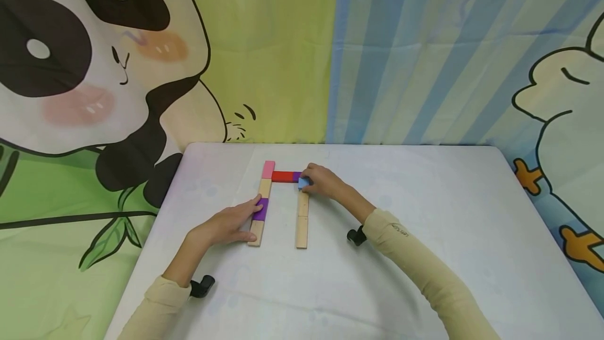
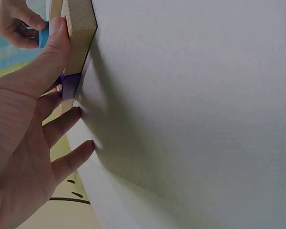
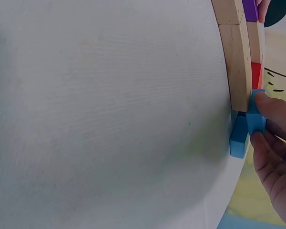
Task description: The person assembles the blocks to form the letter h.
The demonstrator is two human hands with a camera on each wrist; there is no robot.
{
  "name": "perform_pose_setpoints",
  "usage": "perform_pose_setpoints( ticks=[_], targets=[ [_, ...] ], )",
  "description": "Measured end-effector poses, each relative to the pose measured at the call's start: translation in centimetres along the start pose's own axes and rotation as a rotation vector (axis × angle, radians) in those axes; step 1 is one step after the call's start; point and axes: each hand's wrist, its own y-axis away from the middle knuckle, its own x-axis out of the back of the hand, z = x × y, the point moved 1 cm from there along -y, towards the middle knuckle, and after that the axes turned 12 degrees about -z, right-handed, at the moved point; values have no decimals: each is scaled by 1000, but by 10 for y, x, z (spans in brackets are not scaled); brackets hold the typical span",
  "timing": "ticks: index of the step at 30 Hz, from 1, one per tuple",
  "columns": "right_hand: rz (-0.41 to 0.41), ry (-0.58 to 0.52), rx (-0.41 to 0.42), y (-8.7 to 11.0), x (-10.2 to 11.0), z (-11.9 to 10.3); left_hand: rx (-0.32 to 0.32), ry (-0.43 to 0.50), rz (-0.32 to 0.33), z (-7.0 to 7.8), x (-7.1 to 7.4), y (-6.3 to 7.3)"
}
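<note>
A column of flat wooden blocks lies on the table, with a pink block (image 1: 268,169) at its far end and a purple block (image 1: 260,209) between plain ones. My left hand (image 1: 227,223) rests against this column, thumb on the near plain block (image 2: 79,33), other fingers spread. A red block (image 1: 282,176) runs right from the column's far end to another purple block (image 1: 296,176). My right hand (image 1: 323,181) pinches a light blue block (image 3: 256,114) between thumb and fingers, above the far end of a second plain column (image 1: 302,224). Another blue block (image 3: 238,136) shows beside it.
A white-covered table (image 1: 424,287) extends around the blocks. Behind it hangs a printed cloth (image 1: 273,56) with a panda and stripes. Black wrist devices (image 1: 202,286) are worn on both arms.
</note>
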Motion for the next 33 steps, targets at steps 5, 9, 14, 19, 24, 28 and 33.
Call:
perform_pose_setpoints(
  ticks=[5,9,14,19,24,28,33],
  targets=[
    [6,3,-15,2,-1,0,-4,-4,3,-2,-1,0],
    [4,0,-12,4,-3,0,9,-1,-9,-3,-2,-1],
    [4,4,-21,5,-2,1,9,8,-8,-2,-2,-2],
    [9,-1,-25,6,-1,2,0,2,3,-3,-1,-1],
    [1,21,-29,7,-2,1,-10,-6,11,-4,-2,-2],
    [-12,61,-27,7,-1,-1,-10,-6,11,-5,-4,-3],
    [-14,135,10,7,-3,-1,-12,-9,15,-5,-3,-2]
  ],
)
